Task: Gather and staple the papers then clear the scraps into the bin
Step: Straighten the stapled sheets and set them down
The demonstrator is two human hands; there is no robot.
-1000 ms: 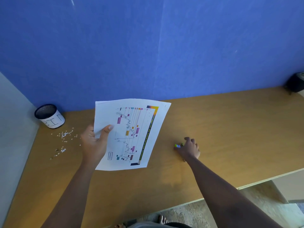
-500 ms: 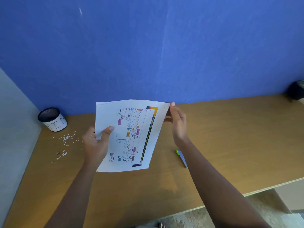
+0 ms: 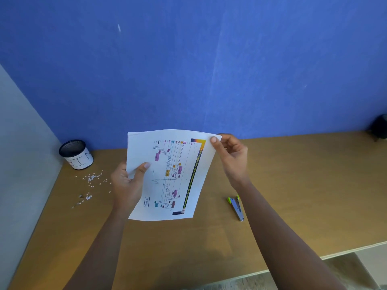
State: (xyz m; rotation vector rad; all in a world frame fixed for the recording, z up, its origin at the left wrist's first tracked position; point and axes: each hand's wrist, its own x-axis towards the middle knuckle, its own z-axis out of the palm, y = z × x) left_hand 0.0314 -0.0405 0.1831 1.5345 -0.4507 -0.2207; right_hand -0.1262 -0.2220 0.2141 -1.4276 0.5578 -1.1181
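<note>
I hold white papers [image 3: 167, 174] with a coloured chart printed on the top sheet, lifted above the wooden desk [image 3: 293, 195]. My left hand [image 3: 127, 183] grips their left edge, thumb on top. My right hand [image 3: 230, 158] pinches the upper right corner. A small grey stapler [image 3: 236, 207] with green ends lies on the desk, to the right of the papers and under my right forearm. Several small white paper scraps [image 3: 92, 181] are scattered on the desk at the left. A black mesh cup labelled BIN [image 3: 76, 154] stands in the back left corner.
A blue wall [image 3: 209, 70] rises behind the desk and a grey panel [image 3: 21, 153] closes its left side. A dark object [image 3: 380, 128] sits at the far right back edge. The desk's front edge runs across the lower right.
My right hand left the stapler on the desk, rose to the papers and now pinches their upper right corner. The left hand keeps its hold on the papers.
</note>
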